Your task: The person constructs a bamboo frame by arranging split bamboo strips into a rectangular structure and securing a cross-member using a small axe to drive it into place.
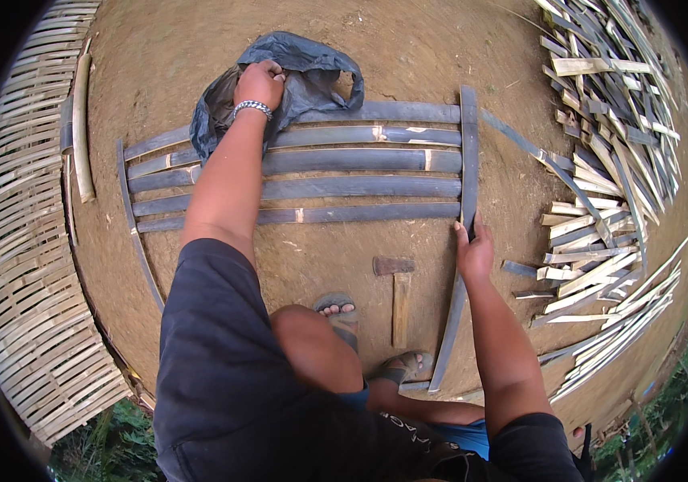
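Observation:
My left hand (pixel 260 85), with a chain bracelet at the wrist, is at the mouth of a crumpled black plastic bag (pixel 312 55). Its fingers are curled together; what they hold, if anything, is hidden. The bag lies over the upper left of a frame of dark split-bamboo slats (pixel 360 188), laid in several rows on the ground. Along the frame's right side runs a long upright bamboo strip (pixel 469 153), and my right hand (pixel 475 251) grips it just below the lowest slat, thumb on top. Another thin strip (pixel 131 209) borders the left ends.
A hammer-like tool with a wooden handle (pixel 401 309) lies near my sandalled feet. Split bamboo pieces (pixel 601 217) are heaped at the right. A woven bamboo panel (pixel 27 241) stretches along the left, beside a bamboo pole (pixel 82 128). Bare earth lies around the frame.

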`<state>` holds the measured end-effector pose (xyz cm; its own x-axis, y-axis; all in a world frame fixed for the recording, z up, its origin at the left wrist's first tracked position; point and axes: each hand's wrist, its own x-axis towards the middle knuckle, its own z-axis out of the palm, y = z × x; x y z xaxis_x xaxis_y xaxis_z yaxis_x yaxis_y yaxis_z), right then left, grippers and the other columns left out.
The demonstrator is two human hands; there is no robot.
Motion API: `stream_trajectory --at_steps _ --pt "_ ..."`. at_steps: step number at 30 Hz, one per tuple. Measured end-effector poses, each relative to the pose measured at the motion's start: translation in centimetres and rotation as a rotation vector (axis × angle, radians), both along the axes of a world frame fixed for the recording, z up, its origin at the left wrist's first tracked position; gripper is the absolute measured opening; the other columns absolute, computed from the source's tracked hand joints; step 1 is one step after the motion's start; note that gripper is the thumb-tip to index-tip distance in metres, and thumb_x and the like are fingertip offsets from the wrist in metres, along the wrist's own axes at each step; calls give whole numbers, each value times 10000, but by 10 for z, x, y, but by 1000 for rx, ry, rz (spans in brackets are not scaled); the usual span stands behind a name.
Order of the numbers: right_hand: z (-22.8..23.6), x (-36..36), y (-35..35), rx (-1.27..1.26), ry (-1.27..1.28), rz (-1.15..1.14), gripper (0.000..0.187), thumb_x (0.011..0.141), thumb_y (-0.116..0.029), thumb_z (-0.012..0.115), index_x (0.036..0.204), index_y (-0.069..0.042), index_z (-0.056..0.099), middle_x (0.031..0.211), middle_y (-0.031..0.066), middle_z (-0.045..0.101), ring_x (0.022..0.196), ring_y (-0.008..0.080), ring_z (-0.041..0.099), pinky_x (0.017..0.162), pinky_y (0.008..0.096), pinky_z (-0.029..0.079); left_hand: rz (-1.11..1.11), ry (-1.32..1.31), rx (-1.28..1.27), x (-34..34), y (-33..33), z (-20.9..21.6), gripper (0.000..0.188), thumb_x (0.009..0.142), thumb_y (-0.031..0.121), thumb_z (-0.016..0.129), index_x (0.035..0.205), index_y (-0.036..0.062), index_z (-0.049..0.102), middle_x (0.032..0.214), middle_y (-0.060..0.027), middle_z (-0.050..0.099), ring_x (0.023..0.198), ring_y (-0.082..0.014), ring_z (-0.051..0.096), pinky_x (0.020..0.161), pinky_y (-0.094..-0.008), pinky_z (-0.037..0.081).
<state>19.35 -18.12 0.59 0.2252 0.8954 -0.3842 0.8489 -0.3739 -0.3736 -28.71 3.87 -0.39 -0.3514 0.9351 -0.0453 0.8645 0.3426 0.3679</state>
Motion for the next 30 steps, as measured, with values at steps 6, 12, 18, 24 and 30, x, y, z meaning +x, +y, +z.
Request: stream_trajectory --at_steps 6,12,18,24,30 --pt "1 4 -2 27 -25 13 605 940 -351 718 1478 -133 547 1127 184 668 1083 394 623 944 470 499 -1 -177 52 1 5 -2 187 863 224 744 970 72 762 898 -118 768 853 -261 736 788 -374 558" --pt "2 3 -5 26 -21 17 614 931 -353 728 1484 -157 546 1106 177 669 1073 386 627 935 470 501 146 -286 155 -11 -2 -22 204 876 206 764 1008 51 757 917 -98 778 813 -190 734 783 -332 560" --pt "5 -7 -6 10 -29 -10 613 919 -375 736 1474 -179 563 1096 171 669 1053 375 637 919 464 509 157 -429 144 -29 -3 -20 346 875 195 788 1159 3 745 1052 -124 790 920 -163 756 815 -282 566" --pt "-9 1 -7 -19 -55 -19 607 917 -415 722 1452 -168 576 1088 161 670 1079 359 623 932 472 503 86 -199 83 -25 6 -7 312 904 361 720 1091 124 801 1060 -99 780 1004 -279 738 918 -348 542" --pt "12 7 -3 35 3 -62 548 924 -403 699 1415 -176 606 1124 151 678 1095 362 624 944 470 505 167 56 245 -16 -5 8 397 972 512 640 1125 181 797 1130 -72 769 995 -290 728 847 -382 553"
